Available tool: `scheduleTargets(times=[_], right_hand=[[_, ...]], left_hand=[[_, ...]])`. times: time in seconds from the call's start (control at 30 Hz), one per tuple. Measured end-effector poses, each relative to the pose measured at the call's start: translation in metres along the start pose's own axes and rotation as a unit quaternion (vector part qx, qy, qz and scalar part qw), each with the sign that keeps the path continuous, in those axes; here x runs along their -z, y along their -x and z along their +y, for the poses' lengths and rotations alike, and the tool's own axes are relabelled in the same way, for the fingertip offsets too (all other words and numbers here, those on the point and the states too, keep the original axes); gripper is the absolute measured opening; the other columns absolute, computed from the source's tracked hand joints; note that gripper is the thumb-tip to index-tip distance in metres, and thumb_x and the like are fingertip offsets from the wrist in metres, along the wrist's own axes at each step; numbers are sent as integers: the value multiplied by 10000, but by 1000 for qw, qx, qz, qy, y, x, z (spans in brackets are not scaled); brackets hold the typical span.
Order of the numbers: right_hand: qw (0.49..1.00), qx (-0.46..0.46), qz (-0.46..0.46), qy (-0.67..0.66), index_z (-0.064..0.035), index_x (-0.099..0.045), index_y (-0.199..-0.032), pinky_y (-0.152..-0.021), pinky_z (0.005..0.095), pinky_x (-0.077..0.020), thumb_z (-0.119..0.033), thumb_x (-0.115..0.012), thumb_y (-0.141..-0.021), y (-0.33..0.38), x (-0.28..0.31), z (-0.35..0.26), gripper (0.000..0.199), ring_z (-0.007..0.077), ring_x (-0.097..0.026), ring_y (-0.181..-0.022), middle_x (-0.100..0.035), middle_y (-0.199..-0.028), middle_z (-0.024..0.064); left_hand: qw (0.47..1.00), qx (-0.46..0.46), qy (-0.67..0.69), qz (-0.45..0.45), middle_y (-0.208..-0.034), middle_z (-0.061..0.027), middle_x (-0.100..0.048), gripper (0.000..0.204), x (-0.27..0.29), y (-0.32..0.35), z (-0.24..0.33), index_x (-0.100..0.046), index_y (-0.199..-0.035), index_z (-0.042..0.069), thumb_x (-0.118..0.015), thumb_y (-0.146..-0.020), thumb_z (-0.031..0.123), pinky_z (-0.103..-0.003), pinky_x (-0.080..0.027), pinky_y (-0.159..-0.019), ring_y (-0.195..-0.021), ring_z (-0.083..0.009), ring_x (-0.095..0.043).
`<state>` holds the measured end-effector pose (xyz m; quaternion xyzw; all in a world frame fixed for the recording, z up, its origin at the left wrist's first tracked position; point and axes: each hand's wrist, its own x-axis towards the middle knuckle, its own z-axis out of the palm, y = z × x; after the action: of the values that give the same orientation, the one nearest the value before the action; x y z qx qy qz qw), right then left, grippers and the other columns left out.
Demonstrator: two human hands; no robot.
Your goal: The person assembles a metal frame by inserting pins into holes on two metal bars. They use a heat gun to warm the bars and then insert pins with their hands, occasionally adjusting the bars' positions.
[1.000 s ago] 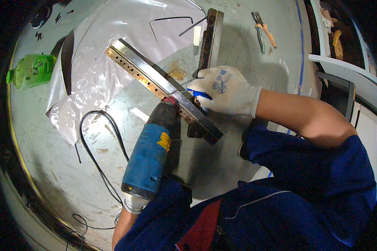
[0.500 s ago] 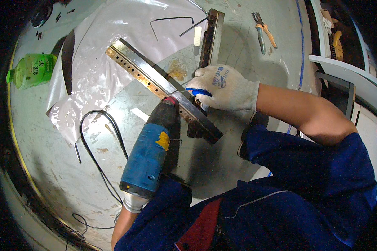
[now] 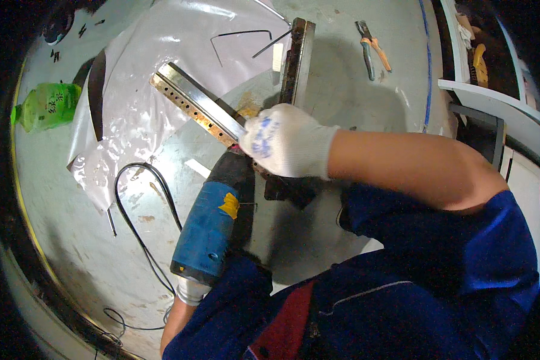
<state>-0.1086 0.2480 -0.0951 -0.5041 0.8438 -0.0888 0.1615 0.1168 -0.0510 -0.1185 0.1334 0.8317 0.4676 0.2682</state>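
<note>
My left hand (image 3: 192, 291), in a white glove, holds a blue power tool (image 3: 205, 225) with a black nose and yellow tape. Its fingers are hidden under the tool. The tool's reddish tip meets a metal bar (image 3: 205, 107) with a row of holes and rusty patches, lying at a slant. My right hand (image 3: 285, 139), gloved in white with blue print, is closed over the bar's middle, close to that tip. The thin blue-handled tool it held half a second ago is hidden behind the glove now. A second metal bar (image 3: 298, 60) passes behind this hand.
Clear plastic sheeting (image 3: 132, 78) covers part of the worktop, with bent hex keys (image 3: 240, 33) on it. Pliers (image 3: 372, 51) lie far right, a green bottle (image 3: 51, 107) at the left. A black cable (image 3: 138, 231) loops beside the power tool. A shelf (image 3: 492, 99) stands right.
My right hand has moved left and slightly down, over the slanted bar, turning so that its blue-handled tool is hidden. The power tool stays almost in place against the bar.
</note>
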Motion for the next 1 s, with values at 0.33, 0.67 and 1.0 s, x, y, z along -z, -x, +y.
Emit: scheduleTargets(times=[0.33,0.67,1.0], right_hand=[[988,-81,-116,59,-119,-682,-875,-684,440,-584,-255,-615,-884,-18,65,-15,151,288,-722,-789,-712,-883,111],[977,-121,-151,90,-111,-728,-982,-706,426,-592,-300,-619,-904,-11,53,-34,232,287,-754,-876,-736,-940,120],[959,-140,-212,122,-100,-740,-924,-742,406,-588,-267,-661,-882,-30,60,-51,190,282,-757,-904,-753,-943,118]], left_hand=[[820,262,505,-58,-1607,-141,-441,567,-9,12,-9,-363,-1592,91,-441,-1076,310,-446,-341,-1234,-1475,-306,-432],[922,146,358,25,-1526,-176,-527,511,-13,-7,5,-479,-1519,85,-504,-1042,268,-471,-408,-1185,-1397,-340,-524],[888,128,441,22,-1484,-236,-538,571,-26,-5,-8,-417,-1529,12,-336,-1101,380,-523,-499,-1110,-1298,-359,-604]])
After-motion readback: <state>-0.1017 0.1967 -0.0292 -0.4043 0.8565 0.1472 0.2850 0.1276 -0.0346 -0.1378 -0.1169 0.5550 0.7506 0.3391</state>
